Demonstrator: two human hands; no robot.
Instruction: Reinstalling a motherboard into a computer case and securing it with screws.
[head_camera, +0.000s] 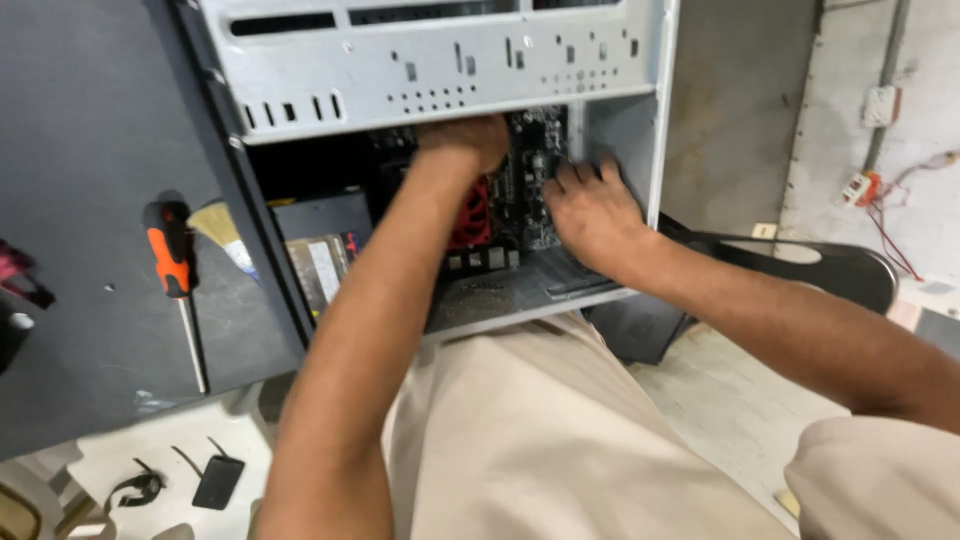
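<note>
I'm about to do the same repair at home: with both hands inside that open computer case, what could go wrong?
Bare fingers of the right hand rest on the motherboard; static or pressure might harm it. The left hand sits under the metal drive cage, whose edge could scrape skin. The screwdriver could roll off the side panel.

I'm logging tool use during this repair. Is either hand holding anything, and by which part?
Neither clearly holds anything. The left hand and right hand rest on the motherboard inside the computer case. The screwdriver lies untouched.

Both hands inside open computer case (440, 70): left hand (462, 142) and right hand (590, 210) on motherboard (525, 170); screwdriver (175, 270) on bench (90, 150) at left.
</note>
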